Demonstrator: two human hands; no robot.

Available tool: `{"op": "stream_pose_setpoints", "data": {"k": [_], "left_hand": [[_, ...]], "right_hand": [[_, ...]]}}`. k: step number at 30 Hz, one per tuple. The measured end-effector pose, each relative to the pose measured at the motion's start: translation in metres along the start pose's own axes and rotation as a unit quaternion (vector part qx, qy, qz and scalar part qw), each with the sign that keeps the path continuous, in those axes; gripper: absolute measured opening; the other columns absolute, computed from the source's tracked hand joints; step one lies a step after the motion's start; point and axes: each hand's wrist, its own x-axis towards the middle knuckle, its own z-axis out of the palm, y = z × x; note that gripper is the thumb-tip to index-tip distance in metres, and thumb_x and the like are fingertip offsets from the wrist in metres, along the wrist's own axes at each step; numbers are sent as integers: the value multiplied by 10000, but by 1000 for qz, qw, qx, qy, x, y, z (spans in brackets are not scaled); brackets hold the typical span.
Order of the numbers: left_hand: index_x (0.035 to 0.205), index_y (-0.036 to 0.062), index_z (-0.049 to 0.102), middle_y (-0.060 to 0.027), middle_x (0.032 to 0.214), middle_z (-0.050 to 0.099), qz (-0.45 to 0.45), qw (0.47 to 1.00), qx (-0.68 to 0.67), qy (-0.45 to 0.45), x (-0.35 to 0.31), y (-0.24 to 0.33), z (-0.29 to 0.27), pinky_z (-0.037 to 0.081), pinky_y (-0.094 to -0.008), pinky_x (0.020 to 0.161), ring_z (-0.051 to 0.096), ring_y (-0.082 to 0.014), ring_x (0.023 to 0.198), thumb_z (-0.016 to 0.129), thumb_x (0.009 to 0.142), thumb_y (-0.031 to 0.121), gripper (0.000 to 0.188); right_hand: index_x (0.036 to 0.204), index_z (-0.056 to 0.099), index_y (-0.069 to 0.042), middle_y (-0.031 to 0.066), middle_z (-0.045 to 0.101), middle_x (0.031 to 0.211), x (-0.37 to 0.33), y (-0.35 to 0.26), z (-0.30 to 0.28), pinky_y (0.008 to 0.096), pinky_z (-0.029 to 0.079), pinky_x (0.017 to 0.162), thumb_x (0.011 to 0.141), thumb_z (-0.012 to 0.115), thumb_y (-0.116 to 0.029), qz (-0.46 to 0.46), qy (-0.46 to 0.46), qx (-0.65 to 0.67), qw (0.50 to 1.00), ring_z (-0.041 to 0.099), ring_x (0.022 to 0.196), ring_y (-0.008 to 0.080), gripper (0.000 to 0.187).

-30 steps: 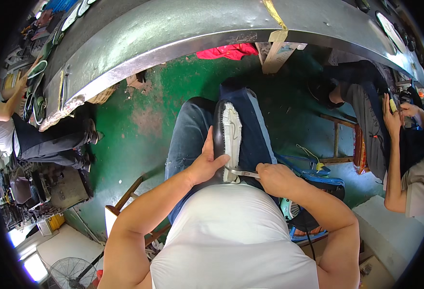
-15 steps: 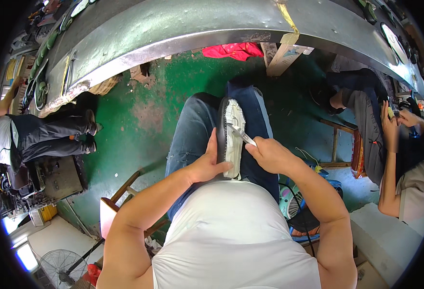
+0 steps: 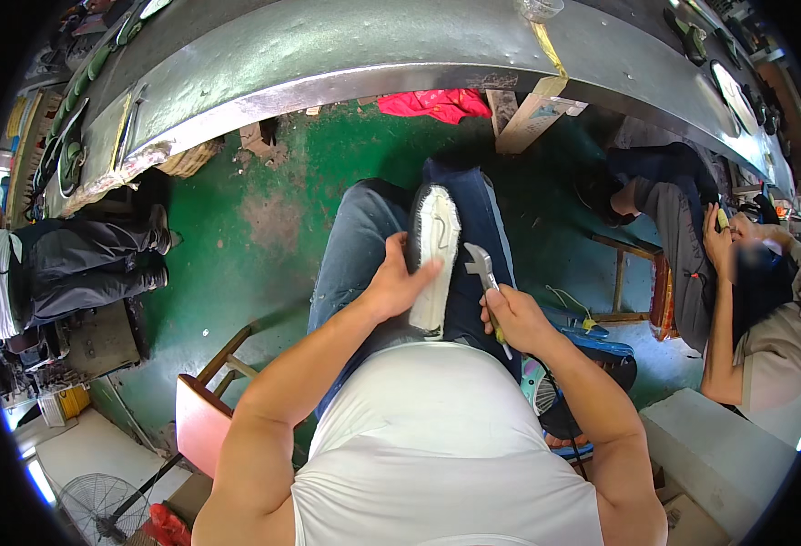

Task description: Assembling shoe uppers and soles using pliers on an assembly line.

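A shoe upper on a last [image 3: 436, 218] lies sole up along my lap, with a whitish bottom and a dark edge on its left side. My left hand [image 3: 399, 287] grips it from the left, its thumb lying across the whitish bottom and blurred by motion. In my right hand [image 3: 517, 318] are metal lasting pincers [image 3: 480, 260], their hooked head pointing away from me. That head stands just right of the shoe, apart from it. Part of the handles is hidden by my fingers.
Ahead runs a metal-topped workbench [image 3: 346, 86] on a wooden leg [image 3: 528, 123]. Red cloth [image 3: 432, 104] lies beneath it. A wooden chair [image 3: 205, 409] is at my left, a floor fan [image 3: 100, 510] behind it. One person [image 3: 100, 264] stands left; another [image 3: 765, 355] sits right.
The pincers have come off the shoe's bottom and moved right and toward me with my right hand. My left thumb has shifted farther up the shoe. The shoe's bottom faces up more squarely.
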Motion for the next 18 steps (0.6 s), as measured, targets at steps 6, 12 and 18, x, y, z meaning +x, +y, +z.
{"op": "stream_pose_setpoints", "data": {"k": [6, 12, 18], "left_hand": [[1449, -44, 342, -173, 1239, 609, -8, 952, -305, 35, 11, 33, -18, 528, -377, 915, 626, -225, 1073, 578, 1003, 432, 694], [1416, 66, 476, -124, 1301, 615, 160, 766, -616, -90, -10, 79, -83, 462, -435, 1053, 603, -253, 1180, 449, 997, 605, 683], [1422, 50, 460, -191, 1230, 630, 120, 807, -577, -36, 6, 51, -71, 579, -490, 879, 671, -342, 1052, 356, 976, 685, 783]], "right_hand": [[953, 606, -9, 116, 661, 796, -2, 8, -6, 342, 523, 660, 1050, 458, -342, 52, 14, 146, 988, 658, 671, 239, 377], [1016, 717, -49, 177, 658, 1080, -40, -34, 4, 437, 551, 802, 848, 710, -395, -125, 61, -397, 907, 644, 999, 355, 384], [1134, 693, -41, 170, 575, 1251, -29, -32, 12, 415, 515, 929, 825, 763, -265, -236, 127, -341, 901, 565, 1157, 344, 388]]}}
